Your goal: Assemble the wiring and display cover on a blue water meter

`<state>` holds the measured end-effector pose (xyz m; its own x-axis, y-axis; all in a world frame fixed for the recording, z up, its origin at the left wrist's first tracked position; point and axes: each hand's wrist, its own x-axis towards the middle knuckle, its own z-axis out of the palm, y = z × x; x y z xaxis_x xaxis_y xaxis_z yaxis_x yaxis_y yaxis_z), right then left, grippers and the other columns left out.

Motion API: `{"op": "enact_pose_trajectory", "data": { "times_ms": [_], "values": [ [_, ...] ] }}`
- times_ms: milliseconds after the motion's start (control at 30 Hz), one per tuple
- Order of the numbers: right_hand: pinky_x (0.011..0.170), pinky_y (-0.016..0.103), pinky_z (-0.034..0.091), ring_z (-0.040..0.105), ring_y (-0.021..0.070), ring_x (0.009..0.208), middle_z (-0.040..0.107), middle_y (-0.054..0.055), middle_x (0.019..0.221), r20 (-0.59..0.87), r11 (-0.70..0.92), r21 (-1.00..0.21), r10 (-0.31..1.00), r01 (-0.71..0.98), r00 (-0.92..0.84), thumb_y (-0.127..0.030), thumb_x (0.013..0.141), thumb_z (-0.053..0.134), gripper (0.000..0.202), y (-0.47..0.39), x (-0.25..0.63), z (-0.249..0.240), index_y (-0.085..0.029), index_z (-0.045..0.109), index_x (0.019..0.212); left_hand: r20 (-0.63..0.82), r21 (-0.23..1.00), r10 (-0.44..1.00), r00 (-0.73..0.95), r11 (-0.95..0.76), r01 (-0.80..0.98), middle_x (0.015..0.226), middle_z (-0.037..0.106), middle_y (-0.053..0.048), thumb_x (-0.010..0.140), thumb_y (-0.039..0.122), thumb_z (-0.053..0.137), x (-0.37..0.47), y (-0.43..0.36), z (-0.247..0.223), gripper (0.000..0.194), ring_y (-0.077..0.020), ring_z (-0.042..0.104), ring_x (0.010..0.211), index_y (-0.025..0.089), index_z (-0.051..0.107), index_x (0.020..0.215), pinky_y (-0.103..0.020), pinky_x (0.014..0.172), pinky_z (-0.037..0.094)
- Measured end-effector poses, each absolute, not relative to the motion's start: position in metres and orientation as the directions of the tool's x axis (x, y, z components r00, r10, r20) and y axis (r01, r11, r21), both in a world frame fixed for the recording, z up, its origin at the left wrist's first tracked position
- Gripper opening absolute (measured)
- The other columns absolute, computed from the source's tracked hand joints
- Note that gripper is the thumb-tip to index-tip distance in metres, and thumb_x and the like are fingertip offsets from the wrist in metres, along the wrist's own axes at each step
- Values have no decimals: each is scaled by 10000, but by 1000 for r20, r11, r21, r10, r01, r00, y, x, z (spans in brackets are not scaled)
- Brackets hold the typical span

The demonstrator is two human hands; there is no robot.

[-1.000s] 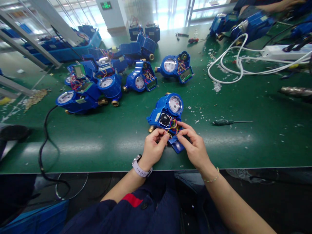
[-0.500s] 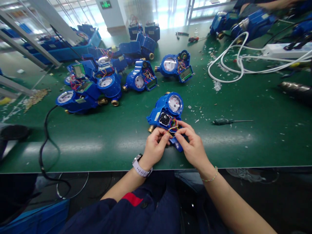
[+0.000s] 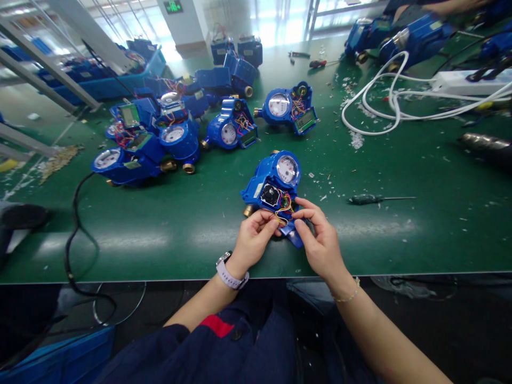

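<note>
A blue water meter (image 3: 262,173) lies in front of me on the green bench, its round dial facing up and its electronics housing uncovered. Loose coloured wires (image 3: 286,204) curl out beside a black round part in a square seat. My left hand (image 3: 256,237) pinches thin wires at the housing's near edge; its fingertips partly cover them. At the right side of the housing is my right hand (image 3: 322,242), thumb and index finger apart, other fingertips against the meter. A blue flap (image 3: 295,237) hangs at the near end, between my hands.
Several open blue meters (image 3: 230,125) stand beyond and to the left. A screwdriver (image 3: 366,199) lies to the right. White cables (image 3: 396,101) run to a power strip (image 3: 468,82). A black cable (image 3: 68,250) crosses the left edge. Another person's arm (image 3: 452,7) shows at the top right.
My right thumb and index finger have parted from the wires and shifted slightly right. The flap has shifted slightly right too. My left hand stays pinched at nearly the same spot.
</note>
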<state>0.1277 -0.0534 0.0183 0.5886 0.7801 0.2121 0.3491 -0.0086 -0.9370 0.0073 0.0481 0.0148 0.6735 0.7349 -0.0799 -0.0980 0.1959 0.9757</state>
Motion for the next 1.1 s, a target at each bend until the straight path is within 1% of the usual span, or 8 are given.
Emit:
{"op": "enact_pose_trajectory", "data": {
  "times_ms": [100,167,233,300,467,733,967,1100],
  "values": [
    [1069,496,347,460,247,1270,513,102,1345,298,-9,-884,760,468,578,-259,902,536,140,-60,123,18,-220,575,1030,-79,974,734,674,200,-103,790,708,-52,778,460,726,7,48,16,350,-94,619,608,129,616,804,-217,632,525],
    [1071,509,345,434,262,1293,475,120,1370,380,0,-842,709,539,594,-239,885,555,186,-64,121,16,-215,553,1069,-73,976,737,672,190,-103,785,711,-56,786,465,717,7,48,16,352,-96,619,603,129,614,802,-220,627,524],
    [1062,508,355,441,271,1281,479,123,1339,473,17,-795,645,607,600,-225,870,582,183,-69,119,13,-214,552,1051,-67,978,738,672,182,-102,778,711,-57,788,471,712,7,48,15,356,-97,620,596,131,609,796,-222,621,524],
    [1033,494,383,480,268,1226,519,109,1263,529,30,-746,633,665,565,-215,867,598,125,-72,119,11,-218,571,989,-70,978,736,673,183,-99,780,713,-58,789,477,708,7,48,15,358,-100,622,597,134,603,800,-227,625,526],
    [984,484,422,509,266,1169,525,96,1260,501,15,-704,719,711,481,-227,892,577,79,-73,120,8,-229,633,947,-74,976,745,662,191,-107,782,708,-50,794,479,699,6,47,14,358,-98,616,593,142,585,834,-227,626,524],
    [982,478,430,507,265,1175,523,114,1265,521,36,-703,706,711,479,-224,880,612,92,-66,116,12,-214,614,971,-44,971,739,672,190,-145,774,686,-39,841,488,641,6,45,14,346,-99,612,609,149,573,844,-223,630,522],
    [1006,509,412,491,282,1208,528,82,1296,546,20,-660,699,751,461,-235,872,613,105,-59,113,21,-243,672,958,6,996,727,686,55,-67,850,657,-41,819,380,685,3,43,16,242,-127,614,733,161,624,902,-234,701,515],
    [1011,517,410,489,278,1214,549,91,1278,546,11,-654,699,757,462,-252,880,617,48,-52,114,25,-231,659,875,46,999,762,646,-43,-20,769,648,-24,838,367,665,5,43,15,209,-123,591,684,160,654,808,-238,667,498]
  ]
}}
